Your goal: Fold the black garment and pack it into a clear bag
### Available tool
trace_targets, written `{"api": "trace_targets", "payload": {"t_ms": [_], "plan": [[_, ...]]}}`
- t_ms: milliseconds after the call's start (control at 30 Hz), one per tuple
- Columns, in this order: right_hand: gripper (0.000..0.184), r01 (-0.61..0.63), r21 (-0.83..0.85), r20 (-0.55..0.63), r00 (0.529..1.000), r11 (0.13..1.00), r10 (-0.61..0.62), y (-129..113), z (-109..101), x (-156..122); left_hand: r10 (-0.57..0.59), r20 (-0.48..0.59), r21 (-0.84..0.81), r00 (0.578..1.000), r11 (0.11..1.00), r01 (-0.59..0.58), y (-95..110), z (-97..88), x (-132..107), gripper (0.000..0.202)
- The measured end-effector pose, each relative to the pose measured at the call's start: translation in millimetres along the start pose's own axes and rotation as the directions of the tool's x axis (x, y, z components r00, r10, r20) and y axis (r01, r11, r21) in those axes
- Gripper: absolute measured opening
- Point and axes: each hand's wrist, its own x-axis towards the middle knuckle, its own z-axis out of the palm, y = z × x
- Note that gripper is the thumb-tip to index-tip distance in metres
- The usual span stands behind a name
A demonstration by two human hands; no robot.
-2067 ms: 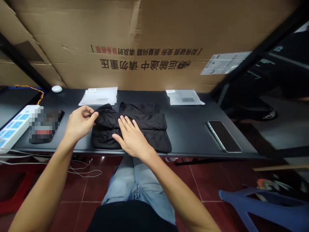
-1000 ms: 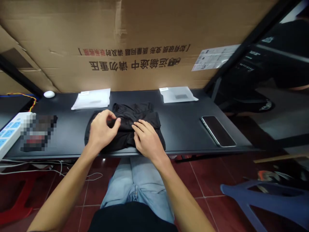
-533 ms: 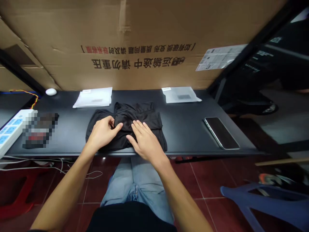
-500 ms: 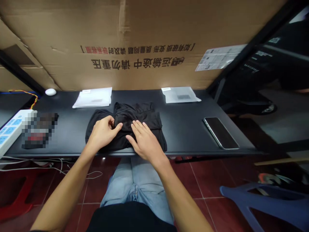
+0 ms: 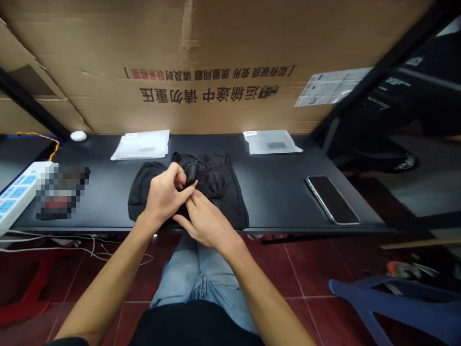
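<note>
Black cloth point(image 5: 212, 182) on surface point(image 5: 277, 192), near front edge, in front of two packets point(image 5: 142, 145) point(image 5: 272, 142). Left hand point(image 5: 166, 193) curled at raised cloth bunch, thumb tip meeting right fingertips; cannot tell if its grip is closed on fabric. Right hand point(image 5: 207, 222) flat, fingers together, nothing grasped, resting on cloth.

Progress, judged: cloth gathered in rough layers, middle bunched; smoothing, squaring not yet done.

Cloth soft, thin, creased, faintly sheen; packets flat, translucent, plasticky; surface smooth, dark; carton point(image 5: 216, 48) behind, brown, corrugated.
</note>
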Motion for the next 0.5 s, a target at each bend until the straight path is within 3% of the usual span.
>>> {"api": "trace_targets", "payload": {"t_ms": [67,133,267,367,500], "plan": [[0.064,0.021,-0.011,-0.024,0.999,1.0,-0.022,5.1,-3.1,-9.1,0.039,0.052,0.017,0.998,0.999,-0.039,-2.4,6.5,0.3,0.035],[0.05,-0.006,-0.047,-0.12,0.993,0.999,0.001,11.7,-6.9,-21.4,0.073,0.08,0.03,0.994,0.997,-0.076,-5.9,11.8,0.5,0.034],[0.041,-0.217,-0.089,-0.411,0.897,0.972,0.163,27.1,-12.3,-40.4,0.121,0.081,0.089,0.989,0.988,-0.128,-8.5,19.3,0.2,0.033],[0.039,-0.237,-0.037,-0.441,0.876,0.971,0.196,34.6,-11.5,-42.6,0.198,0.103,0.163,0.975,0.963,-0.213,-1.7,24.6,-0.2,0.03],[0.035,-0.254,0.049,-0.475,0.845,0.966,0.247,36.0,-9.6,-40.7,0.302,0.214,0.233,0.929,0.908,-0.349,12.4,33.6,-1.2,0.023]]}}
